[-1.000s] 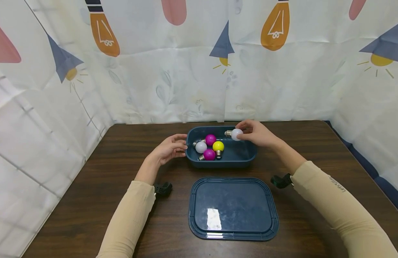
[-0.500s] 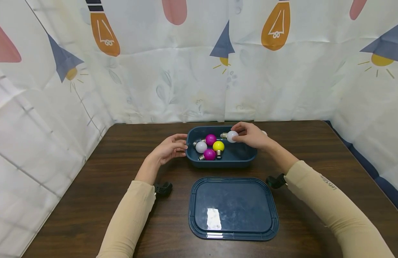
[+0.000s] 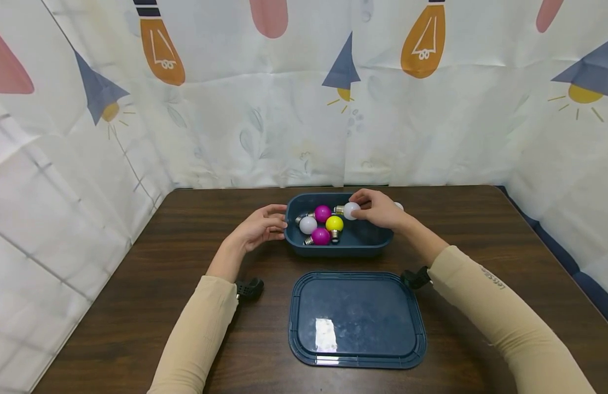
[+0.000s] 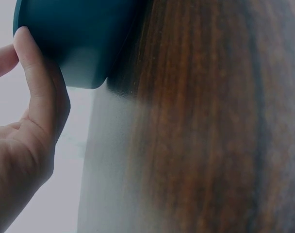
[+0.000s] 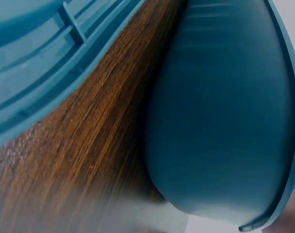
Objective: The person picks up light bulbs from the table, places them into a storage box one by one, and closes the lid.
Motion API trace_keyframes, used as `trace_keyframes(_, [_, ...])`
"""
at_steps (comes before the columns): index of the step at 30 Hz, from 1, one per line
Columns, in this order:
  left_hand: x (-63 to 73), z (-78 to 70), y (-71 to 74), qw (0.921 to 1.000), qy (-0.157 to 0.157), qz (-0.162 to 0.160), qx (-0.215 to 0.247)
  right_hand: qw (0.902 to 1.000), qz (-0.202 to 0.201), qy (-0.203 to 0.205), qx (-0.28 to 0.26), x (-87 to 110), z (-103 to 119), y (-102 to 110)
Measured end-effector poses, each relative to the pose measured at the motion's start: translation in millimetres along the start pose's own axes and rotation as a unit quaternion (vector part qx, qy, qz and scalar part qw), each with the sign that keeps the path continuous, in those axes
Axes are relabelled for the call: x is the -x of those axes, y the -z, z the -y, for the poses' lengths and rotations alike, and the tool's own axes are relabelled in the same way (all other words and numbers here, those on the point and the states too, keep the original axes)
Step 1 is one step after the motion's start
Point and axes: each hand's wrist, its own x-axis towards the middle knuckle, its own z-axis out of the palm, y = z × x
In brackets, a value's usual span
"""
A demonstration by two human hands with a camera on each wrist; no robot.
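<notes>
A dark blue bin (image 3: 353, 250) holds two magenta bulbs (image 3: 320, 236), a yellow bulb (image 3: 335, 223) and a white bulb (image 3: 307, 225) in its left half. My right hand (image 3: 380, 210) pinches another white light bulb (image 3: 351, 211) by its globe at the back of the bin, metal base pointing left. That base lies close to the rear magenta bulb; whether they touch I cannot tell. My left hand (image 3: 258, 227) rests its fingertips against the bin's left end, also seen in the left wrist view, where the fingers (image 4: 38, 82) touch the bin wall (image 4: 84, 34).
In front of the bin lies a flat dark blue tray (image 3: 358, 312) on the brown wooden table (image 3: 151, 295). A white round thing (image 3: 399, 206) shows partly behind my right hand, right of the bin. A printed curtain (image 3: 284, 120) hangs behind the table.
My right hand has moved left and slightly down with the white bulb, bringing it nearer the other bulbs. The white round thing behind that hand has come into sight. My left hand stays put.
</notes>
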Motion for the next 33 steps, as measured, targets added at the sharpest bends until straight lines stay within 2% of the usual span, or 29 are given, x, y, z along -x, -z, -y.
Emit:
trace_keyframes(14, [-0.2,-1.0,0.1,1.0,-0.005,0.001,-0.002,0.9999,0.006,-0.016,-0.001,-2.8,5,-6])
trace_keyframes(25, [0.5,0.2,-0.3,1.0,-0.002,-0.001,-0.003,0.999,-0.006,-0.009,0.044,-7.6,-1,-13])
trace_keyframes(33, [0.8,0.7,0.0,1.0,-0.002,0.0,-0.001,0.9977,0.003,0.001,0.068,-6.9,-1,-16])
